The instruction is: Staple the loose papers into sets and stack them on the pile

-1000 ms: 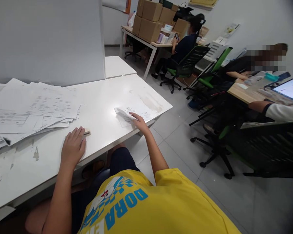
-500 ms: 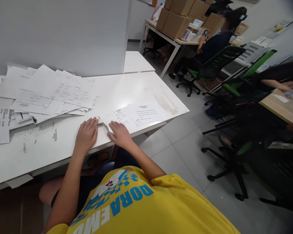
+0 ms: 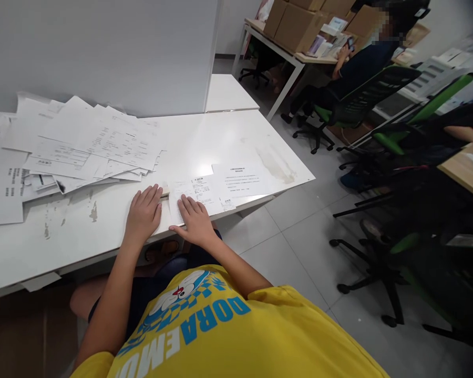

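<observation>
My left hand point(image 3: 144, 211) rests on the desk near its front edge, palm down, fingers stretched out and lying flat. A small pale object point(image 3: 164, 194) peeks out at its fingertips; most of it is hidden and I cannot make out its kind. Just to the right, my right hand point(image 3: 194, 219) lies with fingers spread on a printed sheet of paper point(image 3: 208, 190), pressing it flat. That sheet partly overlaps another printed sheet point(image 3: 242, 180) farther right.
A loose pile of printed papers point(image 3: 102, 134) covers the left of the white desk point(image 3: 189, 136), against a grey partition point(image 3: 102, 47). Rightward are office chairs point(image 3: 315, 126), cardboard boxes point(image 3: 295, 29) on another table and a seated person point(image 3: 358, 63) with a phone.
The sheet under my right hand, lifted at its left edge before, now lies flat. My right hand has opened out on it. The view has shifted slightly.
</observation>
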Demonstrator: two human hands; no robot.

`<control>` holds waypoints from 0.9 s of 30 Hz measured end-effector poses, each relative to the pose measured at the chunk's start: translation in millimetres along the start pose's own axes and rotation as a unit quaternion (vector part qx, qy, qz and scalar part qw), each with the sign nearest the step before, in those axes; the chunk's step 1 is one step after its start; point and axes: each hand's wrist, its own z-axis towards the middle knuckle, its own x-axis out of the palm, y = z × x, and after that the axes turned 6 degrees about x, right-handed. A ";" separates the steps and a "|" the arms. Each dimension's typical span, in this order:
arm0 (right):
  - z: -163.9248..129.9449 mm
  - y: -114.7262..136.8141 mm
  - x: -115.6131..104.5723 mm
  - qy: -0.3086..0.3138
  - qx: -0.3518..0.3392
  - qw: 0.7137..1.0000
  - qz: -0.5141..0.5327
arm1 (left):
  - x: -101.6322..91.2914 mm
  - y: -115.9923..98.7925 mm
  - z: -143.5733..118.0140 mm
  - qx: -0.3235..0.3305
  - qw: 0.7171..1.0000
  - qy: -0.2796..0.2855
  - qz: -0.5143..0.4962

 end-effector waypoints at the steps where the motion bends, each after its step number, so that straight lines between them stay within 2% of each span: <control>1: -1.1 -0.2 0.4 0.001 0.006 1.000 0.003 | 0.0 -0.1 -0.1 -0.001 1.000 0.001 -0.001; 7: -4.3 -2.5 2.6 -0.005 0.015 1.000 0.003 | -0.3 -0.5 -0.5 0.004 1.000 0.005 0.007; 17: 0.1 -2.3 -2.4 0.002 -0.060 0.998 -0.035 | 0.3 0.2 4.3 0.002 1.000 0.002 0.002; 22: -6.2 -17.2 -2.1 -0.007 -0.100 0.994 -0.031 | 1.9 3.3 5.7 0.008 1.000 0.021 -0.007; 27: -17.9 -31.0 -3.5 -0.025 -0.082 0.996 -0.040 | 3.6 3.0 3.2 0.012 1.000 0.021 -0.005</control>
